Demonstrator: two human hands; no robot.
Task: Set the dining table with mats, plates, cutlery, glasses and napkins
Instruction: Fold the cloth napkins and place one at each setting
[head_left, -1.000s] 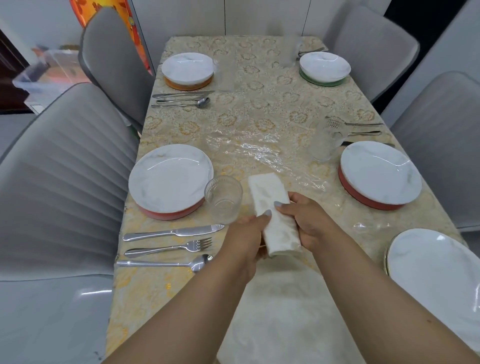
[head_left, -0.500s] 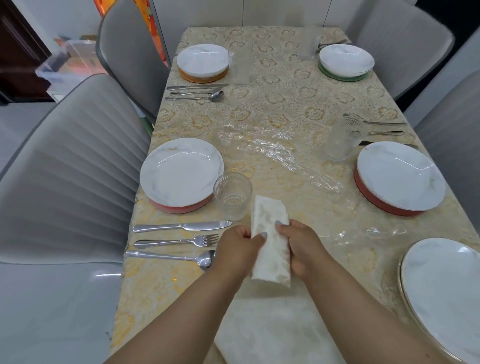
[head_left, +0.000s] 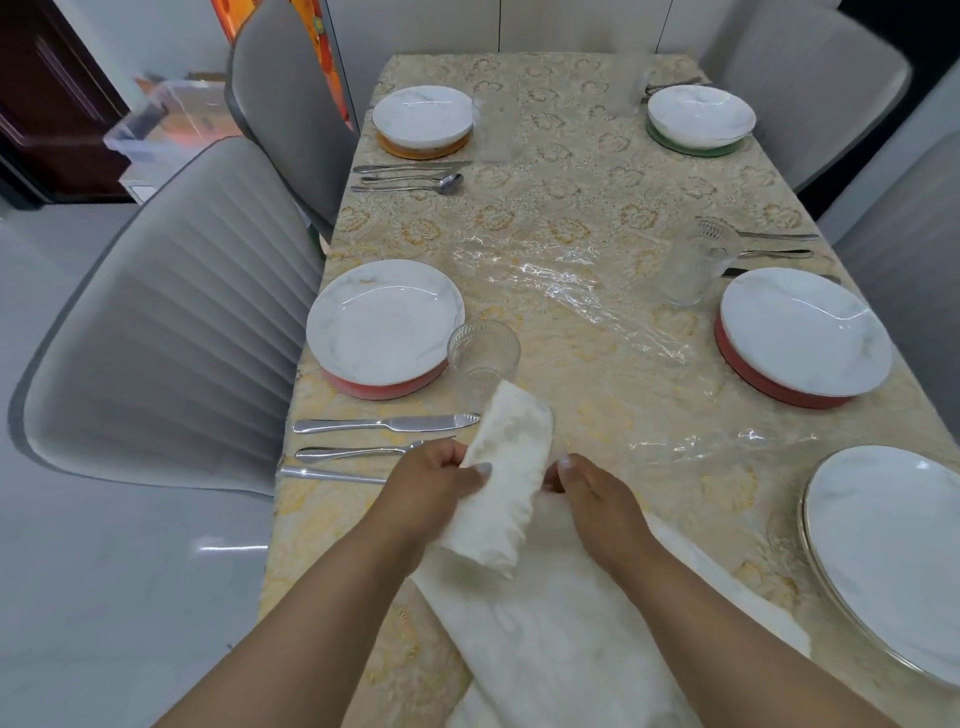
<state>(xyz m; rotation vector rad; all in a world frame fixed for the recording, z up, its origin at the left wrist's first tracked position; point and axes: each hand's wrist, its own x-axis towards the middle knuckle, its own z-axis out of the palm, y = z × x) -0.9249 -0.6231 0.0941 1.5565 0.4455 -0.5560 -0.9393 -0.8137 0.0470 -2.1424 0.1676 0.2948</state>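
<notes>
A folded white napkin (head_left: 506, 473) is held tilted above the table; my left hand (head_left: 431, 486) grips its left edge. My right hand (head_left: 592, 493) sits just right of the napkin, fingers curled, apart from it. More white napkin cloth (head_left: 561, 639) lies on the table beneath my arms. Just beyond the folded napkin stands a clear glass (head_left: 483, 356) beside a white plate (head_left: 384, 322) on a red mat (head_left: 384, 387). A knife (head_left: 384, 425), fork (head_left: 358, 452) and spoon handle (head_left: 327, 474) lie left of my left hand.
Three more settings with plates: far left (head_left: 422, 115), far right (head_left: 700, 115), right (head_left: 805, 330). Stacked plates (head_left: 893, 556) sit at the near right edge. A glass (head_left: 691, 270) and cutlery (head_left: 769, 244) are at right. Grey chairs (head_left: 171, 312) surround the table.
The folded napkin has come down and to the left, tilting. My right hand has let go of it and now lies beside it; my left hand still grips it.
</notes>
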